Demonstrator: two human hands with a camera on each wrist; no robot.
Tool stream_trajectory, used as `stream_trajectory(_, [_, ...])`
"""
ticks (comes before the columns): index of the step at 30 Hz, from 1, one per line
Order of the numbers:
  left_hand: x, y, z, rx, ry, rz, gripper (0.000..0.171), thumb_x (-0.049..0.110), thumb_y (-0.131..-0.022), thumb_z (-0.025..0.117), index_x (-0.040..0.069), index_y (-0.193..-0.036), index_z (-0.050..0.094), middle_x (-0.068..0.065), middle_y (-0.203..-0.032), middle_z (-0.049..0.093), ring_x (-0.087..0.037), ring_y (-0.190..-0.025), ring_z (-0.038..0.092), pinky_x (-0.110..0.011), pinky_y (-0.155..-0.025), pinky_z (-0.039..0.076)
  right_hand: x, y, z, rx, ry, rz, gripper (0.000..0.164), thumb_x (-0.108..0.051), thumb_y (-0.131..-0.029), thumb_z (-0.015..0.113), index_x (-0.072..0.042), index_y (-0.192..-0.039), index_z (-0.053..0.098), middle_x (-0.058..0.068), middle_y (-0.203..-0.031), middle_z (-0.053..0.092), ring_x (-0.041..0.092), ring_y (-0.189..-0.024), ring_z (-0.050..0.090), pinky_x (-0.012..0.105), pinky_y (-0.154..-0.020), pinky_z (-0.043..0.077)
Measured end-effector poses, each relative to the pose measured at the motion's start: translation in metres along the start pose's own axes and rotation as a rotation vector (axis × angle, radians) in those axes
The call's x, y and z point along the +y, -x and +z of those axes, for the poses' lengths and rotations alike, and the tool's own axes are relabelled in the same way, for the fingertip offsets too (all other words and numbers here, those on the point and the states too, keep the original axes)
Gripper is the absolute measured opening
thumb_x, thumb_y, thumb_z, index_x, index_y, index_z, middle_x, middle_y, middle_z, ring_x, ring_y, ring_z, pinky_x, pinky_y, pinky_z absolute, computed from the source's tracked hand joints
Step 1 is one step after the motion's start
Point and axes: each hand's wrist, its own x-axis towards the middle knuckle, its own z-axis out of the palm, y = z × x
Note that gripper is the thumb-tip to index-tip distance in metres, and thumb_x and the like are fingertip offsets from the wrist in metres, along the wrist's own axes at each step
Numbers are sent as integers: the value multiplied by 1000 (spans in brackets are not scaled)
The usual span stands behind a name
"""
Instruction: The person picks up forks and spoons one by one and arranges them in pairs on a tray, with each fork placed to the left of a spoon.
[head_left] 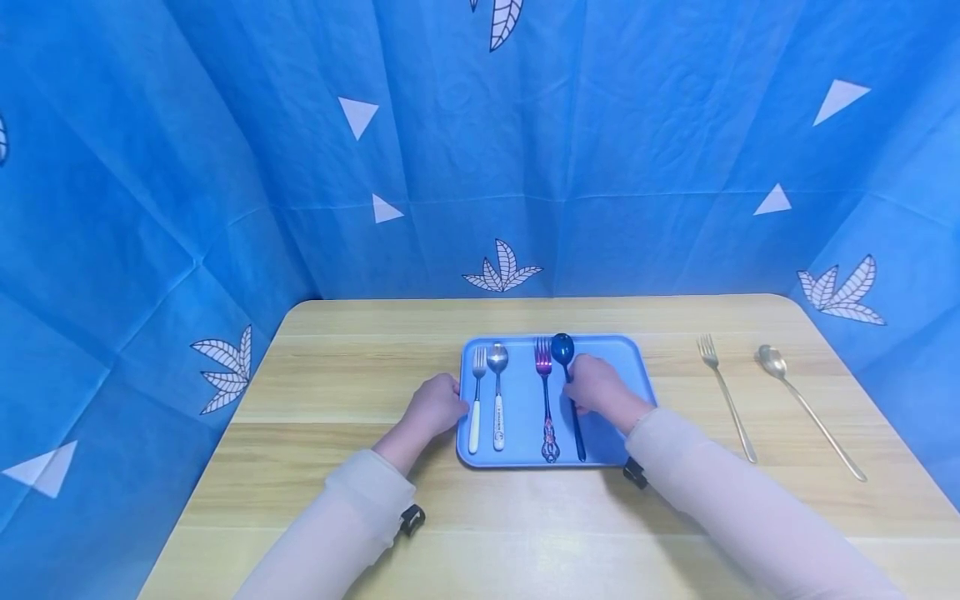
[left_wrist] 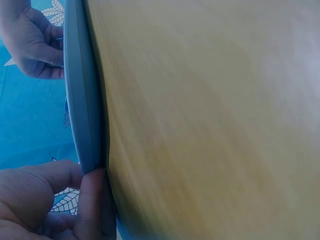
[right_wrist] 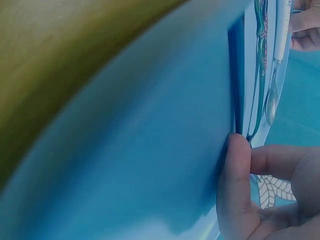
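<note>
A blue rectangular tray [head_left: 521, 404] lies on the table. At its left edge my left hand [head_left: 435, 407] pinches the rim between thumb and finger, as the left wrist view shows on the tray rim [left_wrist: 84, 95]. My right hand [head_left: 597, 383] reaches over the tray's right half and pinches the handle of a dark blue spoon [head_left: 562, 348], whose bowl points to the far side. Left of this spoon lies a fork with purple tines and an ornate handle [head_left: 547, 400]. Near the left rim are a white-handled fork [head_left: 475, 421] and a white-handled spoon [head_left: 498, 417], side by side.
On the wooden table [head_left: 360, 358], right of the tray, lie a gold-coloured fork [head_left: 727, 396] and a long gold-coloured spoon [head_left: 813, 412], both slanted. A blue curtain [head_left: 637, 167] with leaf and triangle prints encloses the table's back and sides.
</note>
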Motion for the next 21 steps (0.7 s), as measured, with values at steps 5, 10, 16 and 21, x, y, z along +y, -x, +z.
stream_trajectory(5, [0, -1, 1, 1, 7, 1, 6, 5, -89, 63, 4, -88, 57, -9, -77, 56, -21, -65, 54, -29, -55, 42, -2, 0, 0, 6, 2, -2, 8, -7, -94, 63, -1, -91, 59, 12, -78, 62, 18, -65, 66, 28, -59, 55])
stream_trajectory(10, [-1, -1, 1, 3, 9, -4, 6, 5, -89, 63, 4, -89, 57, -9, -77, 56, -21, -66, 54, -29, -55, 42, -3, -1, 1, 1, 8, 11, 8, -8, -95, 63, -2, -91, 60, 11, -78, 63, 18, -65, 66, 28, -59, 54])
stream_trajectory(16, [-1, -1, 2, 2, 7, -1, 6, 5, -89, 63, 4, -89, 57, -9, -78, 57, -21, -67, 54, -29, -56, 43, -1, -1, 3, 6, 0, 8, 10, -8, -95, 63, 1, -98, 61, 11, -79, 62, 18, -65, 66, 28, -59, 54])
stream_trajectory(21, [-2, -2, 2, 6, 7, 8, 7, 4, -89, 63, 5, -87, 56, -8, -76, 56, -20, -65, 54, -28, -54, 42, -3, 1, 3, 10, -2, 7, 8, -8, -95, 62, 0, -95, 61, 11, -78, 63, 18, -64, 66, 28, -59, 54])
